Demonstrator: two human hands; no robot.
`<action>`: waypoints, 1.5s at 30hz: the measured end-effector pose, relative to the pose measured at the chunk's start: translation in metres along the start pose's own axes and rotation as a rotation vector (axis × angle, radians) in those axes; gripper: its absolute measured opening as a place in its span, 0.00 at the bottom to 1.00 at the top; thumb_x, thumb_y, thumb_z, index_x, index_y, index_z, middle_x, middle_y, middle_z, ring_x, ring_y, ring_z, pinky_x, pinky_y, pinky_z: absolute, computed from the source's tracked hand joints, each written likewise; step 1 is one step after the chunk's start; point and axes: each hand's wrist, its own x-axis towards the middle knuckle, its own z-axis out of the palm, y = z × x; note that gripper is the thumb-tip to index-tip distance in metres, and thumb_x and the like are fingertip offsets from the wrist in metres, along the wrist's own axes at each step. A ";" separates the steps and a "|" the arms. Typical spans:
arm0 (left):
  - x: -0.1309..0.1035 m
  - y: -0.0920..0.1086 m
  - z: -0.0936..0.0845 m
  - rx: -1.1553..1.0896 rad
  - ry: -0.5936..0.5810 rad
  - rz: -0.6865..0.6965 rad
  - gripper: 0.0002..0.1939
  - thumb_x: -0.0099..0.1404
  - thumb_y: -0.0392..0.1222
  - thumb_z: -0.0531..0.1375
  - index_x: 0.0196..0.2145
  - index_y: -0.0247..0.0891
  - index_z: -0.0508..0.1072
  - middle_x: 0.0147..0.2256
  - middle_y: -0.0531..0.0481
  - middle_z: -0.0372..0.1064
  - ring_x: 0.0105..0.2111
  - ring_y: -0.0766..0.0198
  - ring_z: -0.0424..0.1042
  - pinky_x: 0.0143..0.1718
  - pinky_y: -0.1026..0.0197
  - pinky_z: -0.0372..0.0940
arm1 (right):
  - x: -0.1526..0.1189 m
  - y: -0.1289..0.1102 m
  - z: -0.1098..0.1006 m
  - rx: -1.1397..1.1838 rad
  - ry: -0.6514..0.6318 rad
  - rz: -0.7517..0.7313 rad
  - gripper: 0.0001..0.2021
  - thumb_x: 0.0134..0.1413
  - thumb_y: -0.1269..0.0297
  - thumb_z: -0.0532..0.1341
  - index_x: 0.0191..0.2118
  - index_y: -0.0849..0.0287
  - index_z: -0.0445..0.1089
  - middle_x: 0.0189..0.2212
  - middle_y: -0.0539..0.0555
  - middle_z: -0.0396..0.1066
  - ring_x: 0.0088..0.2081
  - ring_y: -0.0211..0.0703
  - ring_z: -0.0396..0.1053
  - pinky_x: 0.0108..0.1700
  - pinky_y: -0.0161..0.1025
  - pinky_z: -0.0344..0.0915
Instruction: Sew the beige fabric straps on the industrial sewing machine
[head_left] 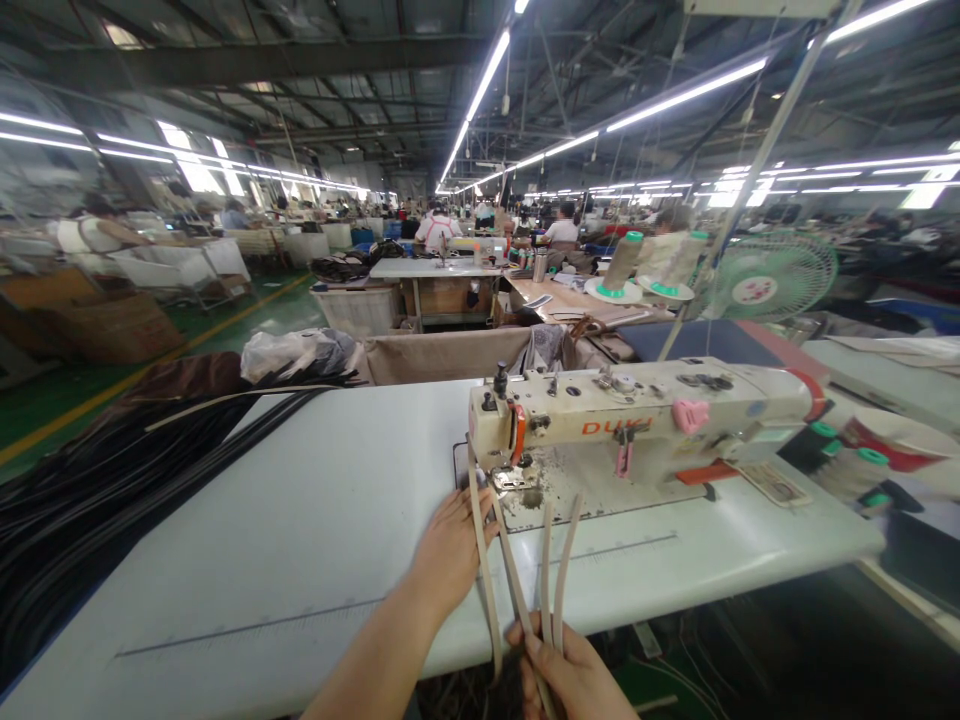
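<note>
Narrow beige straps (516, 575) run from beside the presser foot of a sewing machine (555, 425) toward the table's front edge. Close to the needle area, my left hand (450, 545) lies on the table with its fingers closed on a strap; its fingertips are partly covered by another strap. My right hand (574, 670) is low, at the front edge, wrapped around several straps. Two free strap ends (550, 560) stick up out of its grip. One strap loops down between the hands, and its lower part is hidden below the table edge.
Long black strips (112, 500) are heaped along the table's left side, with a plastic bag (296, 352) behind. Thread cones (621, 265) and a green fan (776, 275) stand beyond the machine. A metal pole (757, 170) rises behind it. Other people work farther back.
</note>
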 end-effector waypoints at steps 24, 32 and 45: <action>0.001 0.001 -0.002 0.007 0.006 0.012 0.21 0.79 0.45 0.52 0.65 0.41 0.67 0.63 0.43 0.71 0.64 0.51 0.68 0.66 0.41 0.64 | 0.006 0.008 -0.005 0.033 0.002 0.026 0.39 0.27 0.29 0.75 0.37 0.59 0.73 0.16 0.44 0.67 0.16 0.31 0.62 0.20 0.30 0.60; 0.000 0.000 -0.001 0.032 -0.008 0.019 0.21 0.79 0.45 0.51 0.65 0.39 0.66 0.63 0.42 0.70 0.65 0.51 0.67 0.67 0.41 0.63 | 0.005 0.005 -0.006 0.031 -0.006 0.035 0.37 0.29 0.31 0.75 0.37 0.58 0.73 0.17 0.44 0.66 0.17 0.31 0.61 0.20 0.29 0.59; 0.002 0.000 -0.001 0.038 -0.034 0.015 0.21 0.79 0.44 0.52 0.65 0.38 0.67 0.64 0.42 0.69 0.65 0.51 0.67 0.67 0.40 0.63 | 0.008 0.012 -0.009 0.023 -0.027 0.008 0.36 0.33 0.31 0.74 0.39 0.58 0.73 0.17 0.43 0.67 0.17 0.32 0.62 0.20 0.29 0.59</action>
